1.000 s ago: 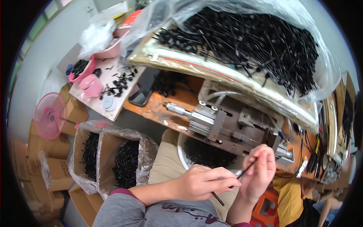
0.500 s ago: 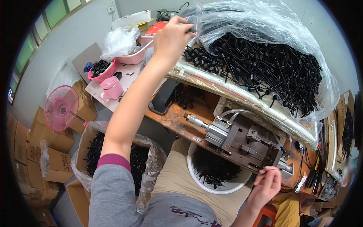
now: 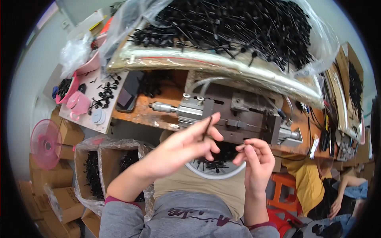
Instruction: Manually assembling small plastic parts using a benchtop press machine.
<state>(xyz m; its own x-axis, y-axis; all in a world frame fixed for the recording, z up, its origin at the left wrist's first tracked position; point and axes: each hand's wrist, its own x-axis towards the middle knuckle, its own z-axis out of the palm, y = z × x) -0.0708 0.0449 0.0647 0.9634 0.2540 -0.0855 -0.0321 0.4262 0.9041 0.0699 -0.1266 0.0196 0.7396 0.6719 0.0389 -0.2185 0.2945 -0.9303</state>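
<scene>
My left hand point(image 3: 186, 148) is over the white basin point(image 3: 216, 175) in front of the metal clamping fixture point(image 3: 222, 109). A thin black stick-like part point(image 3: 207, 126) is held between its fingers. Just to the right, my right hand point(image 3: 257, 160) is raised with thumb and fingertips closed together in a pinch. Whatever those fingertips may hold is too small to make out. Loose black parts point(image 3: 214, 164) lie in the basin, partly hidden by my hands. A silver cylinder point(image 3: 190, 113) forms the fixture's left side.
Behind the fixture, a plastic-lined tray point(image 3: 222, 65) carries a big heap of black stemmed parts point(image 3: 238, 29). A phone point(image 3: 129, 93), pink mug point(image 3: 78, 102) and pink basket point(image 3: 68, 89) stand left. Lined boxes point(image 3: 101, 158) flank my left arm. Another person's arm point(image 3: 342, 194) shows lower right.
My left hand has come down from the bag's left edge to the front of the fixture, now with a black part. The right hand has risen off the fixture's right end. The view has shifted.
</scene>
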